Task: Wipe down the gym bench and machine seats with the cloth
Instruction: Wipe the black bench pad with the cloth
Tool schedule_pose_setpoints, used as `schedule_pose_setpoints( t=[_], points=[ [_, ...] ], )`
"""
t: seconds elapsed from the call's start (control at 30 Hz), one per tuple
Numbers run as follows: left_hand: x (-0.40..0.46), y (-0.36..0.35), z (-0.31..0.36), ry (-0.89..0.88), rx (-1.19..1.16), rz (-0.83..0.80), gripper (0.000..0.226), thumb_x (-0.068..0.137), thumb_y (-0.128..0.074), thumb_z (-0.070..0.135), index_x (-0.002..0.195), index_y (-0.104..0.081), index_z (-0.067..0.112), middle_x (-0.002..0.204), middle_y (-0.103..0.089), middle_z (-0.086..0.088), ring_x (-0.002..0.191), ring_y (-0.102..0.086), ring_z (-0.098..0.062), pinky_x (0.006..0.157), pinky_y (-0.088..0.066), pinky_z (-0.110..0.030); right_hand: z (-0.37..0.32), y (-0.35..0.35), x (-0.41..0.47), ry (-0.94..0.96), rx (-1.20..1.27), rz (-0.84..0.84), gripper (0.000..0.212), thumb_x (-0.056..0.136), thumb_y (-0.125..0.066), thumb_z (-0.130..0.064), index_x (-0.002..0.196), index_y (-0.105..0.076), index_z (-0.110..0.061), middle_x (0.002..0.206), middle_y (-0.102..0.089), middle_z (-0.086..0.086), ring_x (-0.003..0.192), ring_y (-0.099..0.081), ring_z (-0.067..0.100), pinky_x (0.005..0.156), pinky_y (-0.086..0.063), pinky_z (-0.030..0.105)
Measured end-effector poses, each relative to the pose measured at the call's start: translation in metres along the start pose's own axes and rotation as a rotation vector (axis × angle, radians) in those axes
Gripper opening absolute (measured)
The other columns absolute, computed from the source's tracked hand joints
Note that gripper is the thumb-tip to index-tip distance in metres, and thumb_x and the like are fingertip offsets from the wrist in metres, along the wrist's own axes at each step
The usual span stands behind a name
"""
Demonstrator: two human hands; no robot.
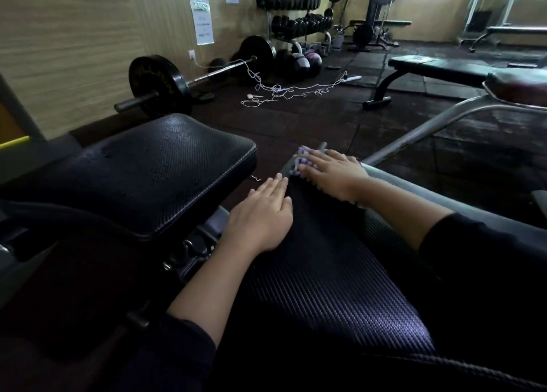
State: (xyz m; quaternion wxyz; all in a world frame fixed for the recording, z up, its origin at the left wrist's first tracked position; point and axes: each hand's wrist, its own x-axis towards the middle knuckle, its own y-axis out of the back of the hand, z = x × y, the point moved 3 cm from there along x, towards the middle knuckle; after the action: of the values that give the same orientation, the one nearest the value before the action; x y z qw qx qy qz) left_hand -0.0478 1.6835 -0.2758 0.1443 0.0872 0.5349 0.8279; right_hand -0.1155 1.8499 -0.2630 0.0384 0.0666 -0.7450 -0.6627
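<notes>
The right hand (331, 174) lies flat, fingers spread, pressing a lilac-and-white knobbly cloth (300, 162) onto the far end of the long black textured vinyl bench pad (319, 279). The left hand (262, 214) rests open, fingers together, on the pad's left edge, steadying it. Wiping this pad looks under way; next the cloth should sweep back along its length, then move to the black padded machine seat (154, 169) just beside it.
</notes>
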Motion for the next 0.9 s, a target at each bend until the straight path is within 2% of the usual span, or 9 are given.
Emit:
schedule_pose_setpoints(
  t=[0.13, 0.17, 0.3, 0.4, 0.5, 0.63, 0.77, 0.9],
  points=[
    [-0.004, 0.000, 0.000, -0.004, -0.011, 0.000, 0.052, 0.105, -0.018, 0.031, 0.155, -0.008, 0.023, 0.161, 0.000, 0.014, 0.145, 0.002, 0.002, 0.118, 0.002, -0.024, 0.058, 0.010, 0.006, -0.231, 0.184, -0.016, 0.056, 0.098, -0.020, -0.060, 0.149, -0.025, -0.037, 0.153, -0.035, -0.003, 0.137, -0.035, 0.026, 0.108, -0.027, 0.038],
    [-0.004, -0.001, 0.000, -0.004, -0.013, -0.001, 0.052, 0.105, -0.018, 0.031, 0.155, -0.008, 0.023, 0.161, 0.000, 0.014, 0.145, 0.002, 0.002, 0.118, 0.003, -0.024, 0.064, 0.010, -0.002, -0.252, 0.180, -0.008, 0.056, 0.098, -0.020, -0.060, 0.149, -0.025, -0.037, 0.153, -0.036, -0.002, 0.136, -0.036, 0.027, 0.107, -0.028, 0.037],
    [0.000, -0.002, 0.000, -0.005, -0.014, 0.009, 0.053, 0.104, -0.019, 0.030, 0.156, -0.008, 0.022, 0.162, 0.000, 0.012, 0.146, 0.002, 0.000, 0.119, 0.002, -0.026, 0.046, 0.001, -0.042, -0.216, -0.015, 0.102, 0.055, 0.099, -0.020, -0.056, 0.150, -0.019, -0.036, 0.160, -0.015, -0.011, 0.145, -0.018, 0.023, 0.114, -0.013, 0.042],
    [0.002, -0.002, 0.000, -0.008, -0.004, 0.010, 0.053, 0.104, -0.018, 0.030, 0.156, -0.008, 0.021, 0.162, 0.000, 0.012, 0.146, 0.002, 0.000, 0.119, 0.002, -0.026, 0.006, -0.006, -0.047, -0.091, -0.028, 0.128, 0.051, 0.100, -0.020, -0.055, 0.150, -0.017, -0.042, 0.160, -0.008, -0.013, 0.147, -0.007, 0.021, 0.117, -0.004, 0.041],
    [0.002, -0.002, -0.001, -0.013, 0.004, 0.013, 0.053, 0.105, -0.019, 0.031, 0.156, -0.007, 0.021, 0.162, 0.000, 0.011, 0.146, 0.003, 0.000, 0.118, 0.002, -0.025, -0.015, -0.006, -0.018, 0.016, -0.013, 0.085, 0.051, 0.100, -0.020, -0.054, 0.150, -0.015, -0.043, 0.160, -0.007, -0.015, 0.148, -0.005, 0.018, 0.117, -0.004, 0.040],
    [0.002, -0.002, -0.002, -0.014, 0.002, 0.017, 0.053, 0.105, -0.019, 0.032, 0.156, -0.009, 0.021, 0.162, -0.001, 0.011, 0.146, 0.002, 0.000, 0.119, 0.001, -0.026, 0.015, 0.003, 0.019, -0.125, 0.061, 0.051, 0.057, 0.097, -0.021, -0.061, 0.150, -0.019, -0.039, 0.159, -0.017, -0.013, 0.146, -0.015, 0.019, 0.115, -0.011, 0.043],
    [-0.009, 0.003, -0.001, 0.004, -0.017, 0.074, 0.054, 0.103, -0.027, 0.041, 0.154, -0.018, 0.027, 0.161, -0.009, 0.016, 0.146, -0.006, 0.000, 0.117, -0.013, -0.028, 0.027, 0.006, 0.030, -0.180, 0.085, 0.040, 0.054, 0.094, -0.019, -0.067, 0.144, -0.027, -0.049, 0.151, -0.036, 0.000, 0.136, -0.035, 0.029, 0.107, -0.022, 0.046],
    [-0.030, 0.020, -0.003, -0.008, 0.040, 0.150, 0.051, 0.098, -0.040, 0.050, 0.147, -0.037, 0.036, 0.155, -0.026, 0.020, 0.142, -0.024, 0.000, 0.107, -0.029, -0.027, 0.024, 0.007, 0.034, -0.177, 0.054, 0.059, 0.049, 0.094, -0.020, -0.066, 0.139, -0.032, -0.051, 0.146, -0.044, 0.001, 0.131, -0.042, 0.031, 0.103, -0.026, 0.047]
  ],
)
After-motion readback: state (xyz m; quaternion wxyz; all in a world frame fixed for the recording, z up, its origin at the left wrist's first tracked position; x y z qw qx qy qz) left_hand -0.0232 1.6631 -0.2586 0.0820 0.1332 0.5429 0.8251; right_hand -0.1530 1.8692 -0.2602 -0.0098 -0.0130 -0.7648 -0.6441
